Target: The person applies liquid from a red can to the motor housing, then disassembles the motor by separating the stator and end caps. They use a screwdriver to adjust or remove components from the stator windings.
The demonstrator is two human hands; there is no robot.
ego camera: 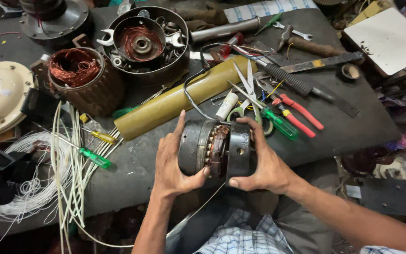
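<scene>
Both hands grip one small motor (214, 149): our left hand (175, 162) wraps its dark housing, our right hand (264, 162) clasps the black end cover. We hold it just above the near edge of the worktop (353, 122), its long axis running left to right between our palms. Copper windings and a laminated core show in the gap where the two halves part.

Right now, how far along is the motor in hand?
Done: the motor is off the bench and its two dark shells stand apart, with the copper winding showing in the gap. In hand: left hand grips one shell, right hand the end cover. Left: the halves are not yet fully apart or shut; scissors, pliers and screwdrivers lie untouched.
</scene>
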